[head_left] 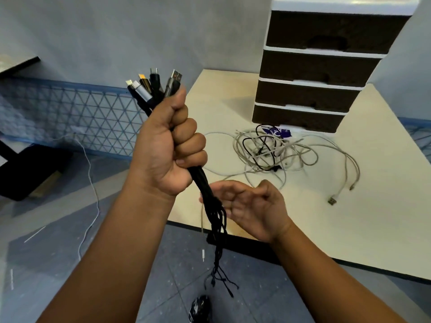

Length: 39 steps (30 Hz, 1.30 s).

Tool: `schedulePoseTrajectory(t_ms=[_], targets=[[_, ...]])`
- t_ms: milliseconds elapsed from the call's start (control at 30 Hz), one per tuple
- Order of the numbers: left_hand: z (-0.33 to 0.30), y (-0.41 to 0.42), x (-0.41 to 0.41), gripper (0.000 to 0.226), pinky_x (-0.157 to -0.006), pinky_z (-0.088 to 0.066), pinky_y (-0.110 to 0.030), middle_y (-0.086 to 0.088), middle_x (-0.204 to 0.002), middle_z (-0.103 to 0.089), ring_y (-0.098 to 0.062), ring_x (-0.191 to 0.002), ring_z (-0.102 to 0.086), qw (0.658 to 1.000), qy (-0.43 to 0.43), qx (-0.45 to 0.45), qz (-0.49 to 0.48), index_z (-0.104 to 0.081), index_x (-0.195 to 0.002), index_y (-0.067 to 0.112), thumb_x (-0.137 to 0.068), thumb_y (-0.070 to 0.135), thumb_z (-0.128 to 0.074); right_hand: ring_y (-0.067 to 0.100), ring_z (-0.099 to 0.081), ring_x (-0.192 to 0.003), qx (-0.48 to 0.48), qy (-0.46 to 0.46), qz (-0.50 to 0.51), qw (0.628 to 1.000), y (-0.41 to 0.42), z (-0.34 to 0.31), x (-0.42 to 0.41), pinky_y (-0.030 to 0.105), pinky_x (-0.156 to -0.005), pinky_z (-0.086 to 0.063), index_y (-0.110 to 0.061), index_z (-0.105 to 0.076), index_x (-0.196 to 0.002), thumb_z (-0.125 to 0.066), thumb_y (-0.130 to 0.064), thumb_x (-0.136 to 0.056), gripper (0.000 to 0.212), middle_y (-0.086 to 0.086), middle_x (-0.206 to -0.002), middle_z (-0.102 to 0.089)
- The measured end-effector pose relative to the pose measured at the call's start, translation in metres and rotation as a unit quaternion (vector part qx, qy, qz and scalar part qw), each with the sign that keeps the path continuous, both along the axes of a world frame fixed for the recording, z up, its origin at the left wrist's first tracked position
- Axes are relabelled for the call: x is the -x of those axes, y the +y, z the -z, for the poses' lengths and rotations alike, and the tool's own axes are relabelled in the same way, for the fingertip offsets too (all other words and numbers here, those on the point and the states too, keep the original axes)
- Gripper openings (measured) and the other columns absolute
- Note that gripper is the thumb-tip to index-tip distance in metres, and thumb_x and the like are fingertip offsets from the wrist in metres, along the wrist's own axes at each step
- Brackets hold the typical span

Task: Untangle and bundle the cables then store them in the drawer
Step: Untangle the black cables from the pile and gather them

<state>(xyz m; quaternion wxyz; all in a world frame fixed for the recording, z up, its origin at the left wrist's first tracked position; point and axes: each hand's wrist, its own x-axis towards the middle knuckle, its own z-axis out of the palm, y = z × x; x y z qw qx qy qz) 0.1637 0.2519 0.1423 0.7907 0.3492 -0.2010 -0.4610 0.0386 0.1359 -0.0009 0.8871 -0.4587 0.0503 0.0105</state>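
While the table (pixel 349 206) carries most of the scene, with the drawers (pixel 312 66) standing shut at its far end, the job is only partly done by my reading: a grey-white tangle (pixel 275 150) lies just in front of the lowest drawer, well apart from the hands, and nothing looks stored. The left hand (pixel 168 145) is raised over the table's near corner, its grip clamped in a fist round the black cables (pixel 205 183) just below their plugs (pixel 154 87), which fan out above the thumb. Below the fist the cables hang close together, then splay into loose ends (pixel 221 273) over the floor. The right hand (pixel 247 206) sits just beside the strands under the fist, its grip apart and fingers loosely curled; whether the fingertips touch the cables is hard to tell, as that spot is blurred. The risk from here lies in those free ends: if the right hand starts folding before combing them straight, they may cross and knot again. A slackened fist could also let the thinner leads slide out.
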Motion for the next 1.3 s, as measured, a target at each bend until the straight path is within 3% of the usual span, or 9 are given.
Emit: schedulePoseTrajectory(t_ms=[100,200,300,633,767,967,1133,1200,1300], targets=[[0.005,-0.002,-0.025,0.050,-0.033,-0.010,-0.010,0.008,-0.044,-0.005,-0.007,-0.034,-0.004,1.000,0.006,-0.016,0.003,-0.015,-0.054,0.025,-0.093,0.036,-0.044,0.014,-0.058,-0.121,0.262,0.042,0.064,0.962,-0.009,0.012,-0.021,0.038,-0.111,-0.037,-0.022,-0.074,-0.107,-0.037,-0.020,-0.080,0.046,0.000,-0.120,-0.069],[0.011,-0.003,-0.044,0.051,-0.033,-0.010,-0.010,0.008,-0.044,-0.005,-0.008,-0.034,-0.004,1.000,0.015,-0.022,0.014,-0.018,-0.051,0.025,-0.093,0.036,-0.043,0.012,-0.051,-0.124,0.699,-0.002,0.039,0.714,-0.011,0.040,-0.042,0.035,-0.109,-0.038,-0.024,-0.066,-0.119,-0.043,-0.012,-0.085,0.043,-0.009,-0.127,-0.062],[0.013,-0.005,-0.060,0.052,-0.033,-0.010,-0.010,0.008,-0.043,-0.006,-0.008,-0.034,-0.004,0.999,0.021,-0.024,0.034,-0.026,-0.045,0.021,-0.091,0.036,-0.045,0.028,-0.046,-0.134,0.786,-0.010,0.011,0.619,-0.009,0.060,-0.060,0.038,-0.117,-0.030,-0.023,-0.059,-0.133,-0.032,-0.026,-0.091,0.049,0.001,-0.142,-0.055],[0.016,-0.013,-0.094,0.050,-0.033,-0.011,-0.010,0.008,-0.044,-0.006,-0.007,-0.034,-0.004,0.995,0.036,-0.028,0.088,-0.023,-0.048,0.023,-0.091,0.037,-0.045,0.028,-0.027,-0.145,0.791,0.178,0.119,0.573,-0.033,0.056,-0.105,0.038,-0.118,-0.023,-0.017,-0.041,-0.145,-0.040,-0.037,-0.100,0.049,0.005,-0.156,-0.035],[0.017,-0.021,-0.097,0.052,-0.034,-0.009,-0.010,0.008,-0.045,-0.005,-0.008,-0.035,-0.004,0.993,0.039,-0.037,0.105,-0.026,-0.046,0.021,-0.091,0.038,-0.045,0.028,-0.060,-0.101,0.767,0.115,0.208,0.596,-0.042,0.031,-0.102,0.034,-0.081,-0.046,-0.015,-0.068,-0.100,-0.052,-0.023,-0.094,0.019,0.002,-0.104,-0.069],[0.017,-0.041,-0.094,0.051,-0.035,-0.007,-0.011,0.008,-0.046,-0.005,-0.008,-0.036,-0.003,0.991,0.042,-0.054,0.119,-0.025,-0.046,0.022,-0.088,0.038,-0.049,0.035,-0.060,-0.082,0.763,0.186,0.375,0.492,-0.109,-0.019,-0.090,0.040,-0.073,-0.047,-0.010,-0.074,-0.085,-0.055,-0.022,-0.090,0.023,0.012,-0.084,-0.070],[0.010,-0.058,-0.093,0.049,-0.034,-0.007,-0.012,0.007,-0.047,-0.004,-0.008,-0.037,-0.002,0.990,0.037,-0.086,0.108,-0.015,-0.054,0.026,-0.086,0.038,-0.050,0.032,-0.051,-0.104,0.753,0.357,0.330,0.444,-0.161,-0.034,-0.091,0.037,-0.078,-0.044,-0.015,-0.072,-0.097,-0.052,-0.047,-0.094,0.038,0.010,-0.101,-0.063],[0.007,-0.066,-0.089,0.049,-0.034,-0.008,-0.012,0.007,-0.047,-0.004,-0.008,-0.038,-0.002,0.990,0.036,-0.092,0.100,-0.018,-0.051,0.025,-0.085,0.037,-0.051,0.029,-0.051,-0.110,0.745,0.426,0.234,0.457,-0.176,-0.033,-0.099,0.038,-0.085,-0.044,-0.021,-0.071,-0.100,-0.053,-0.057,-0.090,0.042,0.006,-0.107,-0.063],[0.003,-0.078,-0.083,0.049,-0.034,-0.009,-0.011,0.008,-0.047,-0.004,-0.008,-0.038,-0.003,0.990,0.039,-0.093,0.096,-0.025,-0.048,0.022,-0.086,0.037,-0.051,0.027,-0.060,-0.096,0.634,0.428,0.251,0.593,-0.196,-0.040,-0.105,0.039,-0.084,-0.052,-0.025,-0.071,-0.096,-0.062,-0.048,-0.087,0.026,0.006,-0.096,-0.067]])
